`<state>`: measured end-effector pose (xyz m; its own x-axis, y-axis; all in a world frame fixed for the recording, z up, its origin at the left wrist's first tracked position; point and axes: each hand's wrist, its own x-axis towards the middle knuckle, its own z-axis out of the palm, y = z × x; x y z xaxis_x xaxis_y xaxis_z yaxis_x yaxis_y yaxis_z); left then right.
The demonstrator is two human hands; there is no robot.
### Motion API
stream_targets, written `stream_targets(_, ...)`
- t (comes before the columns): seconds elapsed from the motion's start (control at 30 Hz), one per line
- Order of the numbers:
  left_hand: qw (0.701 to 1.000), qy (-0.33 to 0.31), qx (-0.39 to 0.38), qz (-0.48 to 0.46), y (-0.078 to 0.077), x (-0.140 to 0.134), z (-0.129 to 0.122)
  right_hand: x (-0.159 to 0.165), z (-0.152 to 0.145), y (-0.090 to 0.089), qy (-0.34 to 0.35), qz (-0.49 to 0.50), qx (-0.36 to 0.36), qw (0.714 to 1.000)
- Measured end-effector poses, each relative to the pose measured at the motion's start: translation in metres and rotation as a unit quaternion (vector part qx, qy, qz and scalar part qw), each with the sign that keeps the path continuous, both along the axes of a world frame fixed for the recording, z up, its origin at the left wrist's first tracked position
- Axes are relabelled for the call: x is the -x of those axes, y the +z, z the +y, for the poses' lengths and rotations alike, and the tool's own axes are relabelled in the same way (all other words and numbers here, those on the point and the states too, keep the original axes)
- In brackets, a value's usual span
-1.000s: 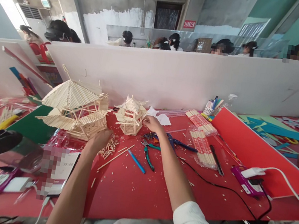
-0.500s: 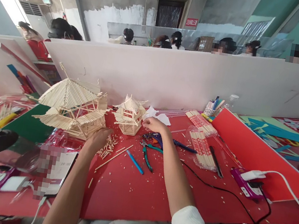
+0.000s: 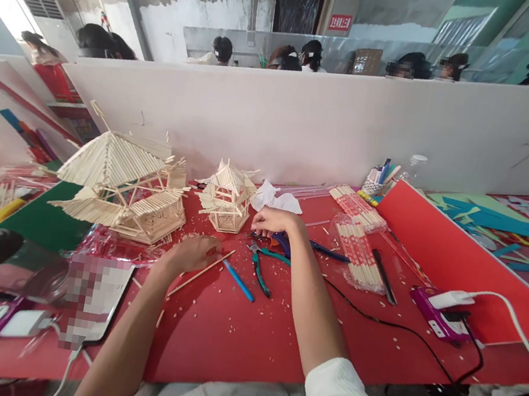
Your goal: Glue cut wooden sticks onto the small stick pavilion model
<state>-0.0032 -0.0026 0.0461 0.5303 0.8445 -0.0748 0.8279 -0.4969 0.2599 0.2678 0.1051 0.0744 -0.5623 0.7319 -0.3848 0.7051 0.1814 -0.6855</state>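
My left hand [image 3: 193, 254] hovers low over the short stick pieces it mostly covers, fingers curled down; whatever they pinch is hidden. A long thin stick [image 3: 201, 273] and a blue pen [image 3: 239, 280] lie just right of it. My right hand [image 3: 273, 221] is bent at the wrist with fingers drawn together, above the tip of what looks like a dark blue glue gun [image 3: 283, 243]; any small thing in them cannot be made out. Teal-handled pliers [image 3: 259, 271] lie below it. A small stick pavilion [image 3: 225, 198] stands between and beyond my hands. A larger stick pavilion [image 3: 124, 185] stands left.
Packs of sticks [image 3: 357, 251] lie at right, near a black pen [image 3: 384, 277]. A red board [image 3: 462, 258] slants behind a purple power strip [image 3: 440, 315] with cables. A phone [image 3: 112, 301] lies at left. A white partition [image 3: 307, 124] closes off the back.
My left hand has moved right, away from the larger pavilion's corner to over the short sticks. My right hand has shifted slightly down towards the blue tool. The view has tilted a little.
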Motion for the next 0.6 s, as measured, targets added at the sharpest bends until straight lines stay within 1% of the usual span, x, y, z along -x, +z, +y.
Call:
stream_targets(0.17, 0.998, 0.021, 0.029, 0.057, -0.0014, -0.0053, -0.0045, 0.0005, -0.0004, 0.0011, 0.014, -0.016, -0.01, 1.0)
stream_targets(0.3, 0.995, 0.041, 0.026, 0.087, -0.0049, -0.0064, -0.0046, 0.0011, 0.0003, 0.0002, 0.022, -0.027, -0.015, 0.999)
stream_targets(0.47, 0.995, 0.054, 0.021, 0.083, -0.0092, -0.0086, -0.0052, -0.0001, 0.0005, 0.002, 0.032, -0.033, -0.016, 0.999)
stream_targets(0.53, 0.996, 0.061, 0.016, 0.067, -0.0079, -0.0093, -0.0058, -0.0026, -0.0002, 0.0035, 0.039, -0.032, -0.01, 0.999)
stream_targets(0.6, 0.997, 0.066, 0.003, 0.04, -0.0028, -0.0089, -0.007, -0.0069, -0.002, 0.0057, 0.05, -0.029, 0.005, 0.998)
